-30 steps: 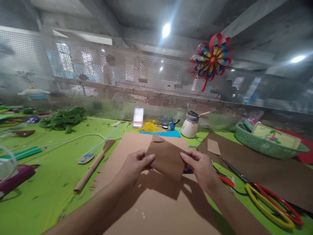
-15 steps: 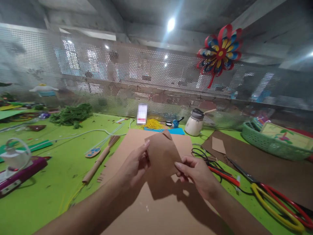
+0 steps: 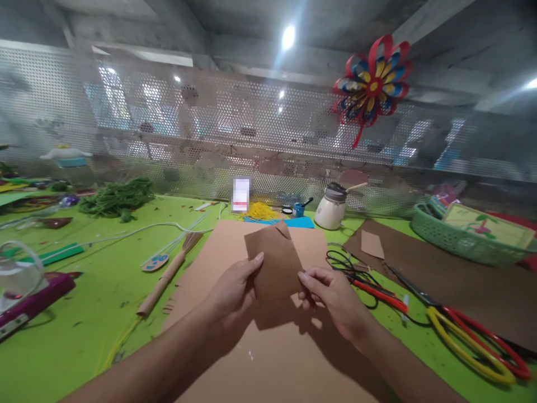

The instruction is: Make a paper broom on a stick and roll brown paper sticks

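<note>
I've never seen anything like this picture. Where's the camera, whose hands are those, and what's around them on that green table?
There's no machine here: these are a person's bare hands, seen from a camera worn on their head, looking forward and down. The left hand and right hand hold a small brown sheet above a larger tan sheet on the green table. To the right are scissors and a green basket; to the left, a rolled brown tube and a purple power strip. A white jar stands toward the back.
</note>
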Demonstrator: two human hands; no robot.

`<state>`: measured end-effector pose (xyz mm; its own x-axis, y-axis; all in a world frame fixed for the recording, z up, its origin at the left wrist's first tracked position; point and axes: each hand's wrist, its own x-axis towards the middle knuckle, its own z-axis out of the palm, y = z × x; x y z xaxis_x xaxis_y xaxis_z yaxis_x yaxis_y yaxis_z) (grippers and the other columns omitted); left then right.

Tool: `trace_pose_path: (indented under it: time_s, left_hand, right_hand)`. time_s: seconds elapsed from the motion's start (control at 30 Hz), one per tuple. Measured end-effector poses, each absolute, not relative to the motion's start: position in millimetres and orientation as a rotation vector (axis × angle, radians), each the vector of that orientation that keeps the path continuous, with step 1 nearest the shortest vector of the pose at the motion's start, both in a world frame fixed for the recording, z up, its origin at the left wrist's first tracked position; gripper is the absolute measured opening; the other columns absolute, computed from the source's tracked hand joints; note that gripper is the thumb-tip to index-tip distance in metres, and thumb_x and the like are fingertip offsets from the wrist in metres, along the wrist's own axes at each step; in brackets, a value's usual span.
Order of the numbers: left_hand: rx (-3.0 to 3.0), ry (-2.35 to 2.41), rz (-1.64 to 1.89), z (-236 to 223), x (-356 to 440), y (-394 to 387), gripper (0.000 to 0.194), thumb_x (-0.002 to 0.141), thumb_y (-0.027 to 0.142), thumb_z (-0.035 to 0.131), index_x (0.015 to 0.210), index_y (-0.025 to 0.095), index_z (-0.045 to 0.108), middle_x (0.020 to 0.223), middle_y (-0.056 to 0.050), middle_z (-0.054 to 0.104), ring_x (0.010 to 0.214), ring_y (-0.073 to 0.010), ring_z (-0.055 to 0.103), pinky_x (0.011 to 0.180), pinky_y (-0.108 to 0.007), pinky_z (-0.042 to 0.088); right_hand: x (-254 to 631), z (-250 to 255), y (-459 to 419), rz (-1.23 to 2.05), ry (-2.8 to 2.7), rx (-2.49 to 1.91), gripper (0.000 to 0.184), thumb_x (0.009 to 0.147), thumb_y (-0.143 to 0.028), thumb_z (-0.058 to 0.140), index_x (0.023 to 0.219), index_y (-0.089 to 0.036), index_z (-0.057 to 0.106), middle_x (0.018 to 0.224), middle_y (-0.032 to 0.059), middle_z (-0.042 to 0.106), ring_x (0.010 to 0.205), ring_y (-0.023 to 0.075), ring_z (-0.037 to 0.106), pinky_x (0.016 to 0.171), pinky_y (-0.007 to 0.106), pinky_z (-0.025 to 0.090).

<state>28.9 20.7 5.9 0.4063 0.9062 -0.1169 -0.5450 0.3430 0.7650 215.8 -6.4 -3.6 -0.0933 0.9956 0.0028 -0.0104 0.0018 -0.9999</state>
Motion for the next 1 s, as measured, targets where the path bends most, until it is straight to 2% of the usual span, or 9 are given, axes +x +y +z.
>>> trace_pose_path:
  time_s: [0.13,0.23,0.3,0.4,0.57,0.67,0.83,0.93,1.0]
  left_hand:
    - [0.858,0.606,0.954,4,25,18,0.028,0.081,0.023,0.069,0.105,0.008,0.071,0.096,-0.016,0.075,0.086,-0.0265,0.07,0.083,-0.038,0.056]
    - [1.05,0.7,0.965,2,20,20,0.028,0.073,0.018,0.074,0.1,0.012,0.075,0.102,-0.014,0.075,0.093,-0.0271,0.069,0.086,-0.037,0.053]
    - [1.237,0.742,1.049,3,17,23,0.021,0.074,0.022,0.072,0.094,0.017,0.078,0.108,-0.013,0.073,0.103,-0.0289,0.065,0.09,-0.038,0.051]
    - [1.66,0.708,1.198,6,11,28,0.019,0.074,0.03,0.073,0.091,0.024,0.08,0.119,-0.012,0.069,0.114,-0.0315,0.06,0.1,-0.042,0.045]
    - [2.296,0.672,1.303,5,3,32,0.03,0.085,0.026,0.064,0.112,0.036,0.072,0.134,-0.006,0.061,0.13,-0.0292,0.045,0.111,-0.05,0.032]
    - [2.477,0.648,1.364,3,1,30,0.035,0.09,0.022,0.058,0.12,0.038,0.066,0.137,-0.005,0.058,0.133,-0.0271,0.042,0.11,-0.051,0.034]
    - [2.665,0.663,1.45,2,2,28,0.041,0.09,0.019,0.059,0.126,0.039,0.061,0.141,-0.006,0.052,0.133,-0.0272,0.04,0.109,-0.051,0.037]
    - [2.723,0.608,1.456,3,2,29,0.046,0.088,0.017,0.06,0.129,0.039,0.059,0.141,-0.007,0.05,0.132,-0.0271,0.04,0.107,-0.051,0.039]
    - [2.697,0.591,1.437,3,2,29,0.048,0.086,0.017,0.063,0.129,0.04,0.059,0.14,-0.007,0.05,0.132,-0.0274,0.04,0.107,-0.05,0.041]
  right_hand:
    - [217,-5,-6,1.037,-1.394,-1.16,0.034,0.08,-0.046,0.068,0.067,-0.015,0.065,0.056,0.0003,0.06,0.051,0.0118,0.054,0.053,0.024,0.042]
    - [219,-7,-4,0.905,-1.47,-1.144,0.021,0.081,-0.037,0.066,0.082,-0.016,0.071,0.067,0.0024,0.065,0.061,0.0151,0.059,0.058,0.027,0.047]
    - [220,-9,-2,0.91,-1.477,-1.135,0.021,0.08,-0.031,0.066,0.095,-0.017,0.072,0.082,0.0053,0.069,0.071,0.0179,0.063,0.064,0.029,0.05]
    - [220,-10,0,0.931,-1.44,-1.123,0.029,0.078,-0.028,0.067,0.106,-0.019,0.069,0.099,0.0083,0.071,0.084,0.0209,0.065,0.071,0.033,0.053]
    - [219,-4,-2,0.969,-1.364,-1.028,0.036,0.077,-0.031,0.07,0.111,-0.021,0.065,0.106,0.0096,0.069,0.089,0.0216,0.064,0.076,0.035,0.053]
    - [220,-2,-3,0.961,-1.346,-1.041,0.035,0.076,-0.034,0.071,0.107,-0.019,0.067,0.101,0.0095,0.069,0.085,0.0216,0.063,0.073,0.035,0.052]
    - [221,-5,-2,0.931,-1.336,-1.042,0.029,0.076,-0.034,0.072,0.101,-0.02,0.069,0.097,0.0078,0.068,0.08,0.0203,0.062,0.07,0.033,0.051]
    - [222,-8,-2,0.907,-1.395,-1.026,0.028,0.079,-0.031,0.07,0.105,-0.021,0.068,0.097,0.0077,0.068,0.081,0.02,0.062,0.071,0.033,0.051]
    - [223,-9,-2,0.815,-1.474,-1.02,0.032,0.08,-0.027,0.068,0.112,-0.022,0.066,0.104,0.0083,0.066,0.087,0.0206,0.062,0.074,0.033,0.052]
